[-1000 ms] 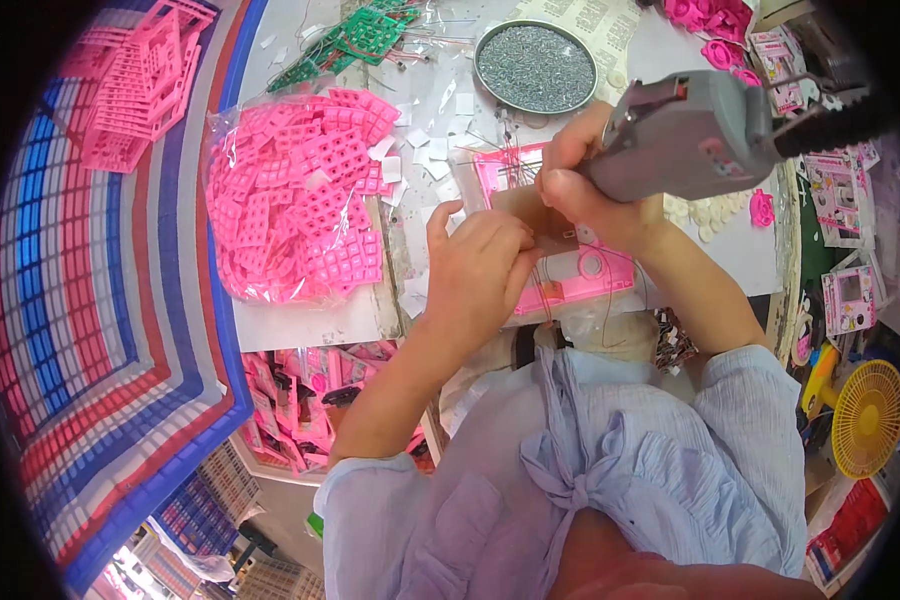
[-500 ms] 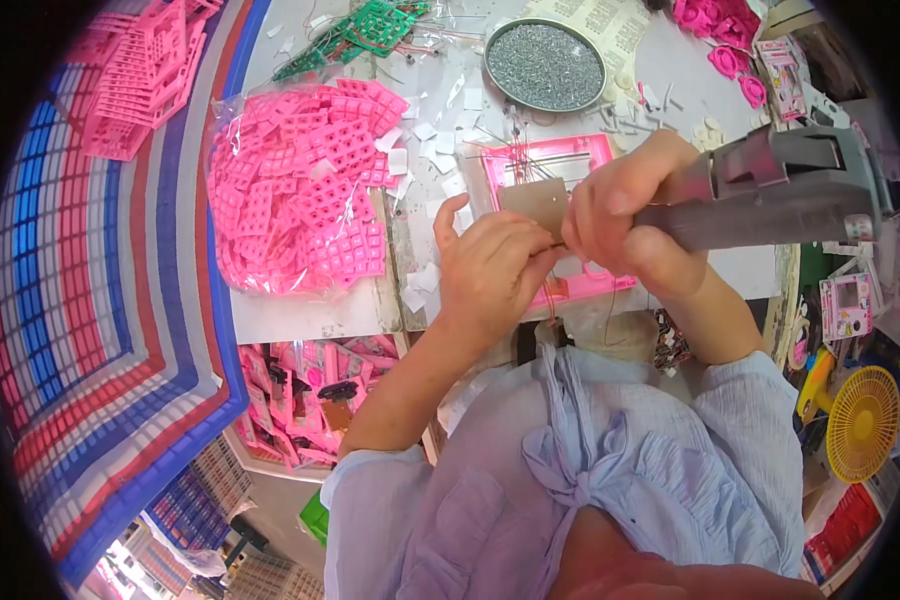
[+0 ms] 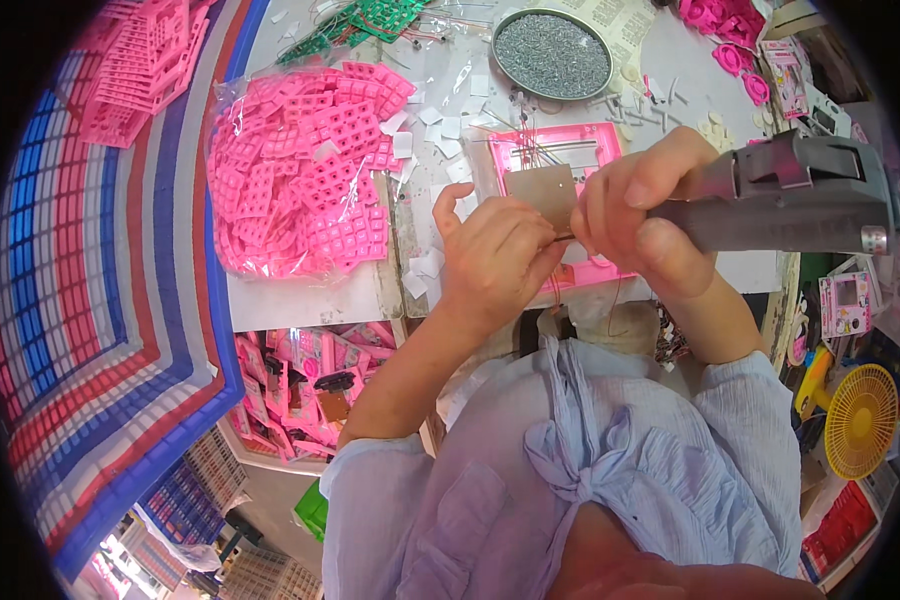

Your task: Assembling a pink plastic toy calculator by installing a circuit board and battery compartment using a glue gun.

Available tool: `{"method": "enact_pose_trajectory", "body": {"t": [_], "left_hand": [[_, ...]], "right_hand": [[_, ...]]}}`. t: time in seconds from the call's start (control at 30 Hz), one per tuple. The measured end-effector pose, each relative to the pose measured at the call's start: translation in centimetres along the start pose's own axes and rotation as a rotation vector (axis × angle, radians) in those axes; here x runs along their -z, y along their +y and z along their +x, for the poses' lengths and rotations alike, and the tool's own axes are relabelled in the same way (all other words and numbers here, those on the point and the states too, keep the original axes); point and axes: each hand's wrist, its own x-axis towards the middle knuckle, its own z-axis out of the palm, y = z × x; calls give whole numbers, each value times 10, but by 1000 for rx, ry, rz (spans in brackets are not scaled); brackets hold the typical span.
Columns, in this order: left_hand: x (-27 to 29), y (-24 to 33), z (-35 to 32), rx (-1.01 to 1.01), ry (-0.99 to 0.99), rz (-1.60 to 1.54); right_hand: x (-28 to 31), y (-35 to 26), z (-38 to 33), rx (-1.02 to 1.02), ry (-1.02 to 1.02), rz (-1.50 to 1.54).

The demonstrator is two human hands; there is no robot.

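Left hand (image 3: pixel 498 250): bunched against the board (image 3: pixel 543 190); hold, can't tell.
Right hand (image 3: pixel 650 210): round a grey tool (image 3: pixel 790 205).
Board: over the pink frame (image 3: pixel 604 145), nearside of the tray (image 3: pixel 570 97).
Wires (image 3: pixel 540 150): best kept clear.

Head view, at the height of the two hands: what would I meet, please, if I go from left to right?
Striped plastic lattice, bagged pink keypad pieces, left hand, brown board, right hand, gray handheld tool.
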Motion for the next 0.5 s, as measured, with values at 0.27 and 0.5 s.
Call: {"method": "enact_pose_trajectory", "body": {"t": [0.27, 0.5], "left_hand": [[6, 0, -14, 30, -64, 16], [26, -15, -17, 224, -19, 37]], "right_hand": [[-10, 3, -6, -104, 30, -55], [6, 19, -20, -172, 48, -155]]}}
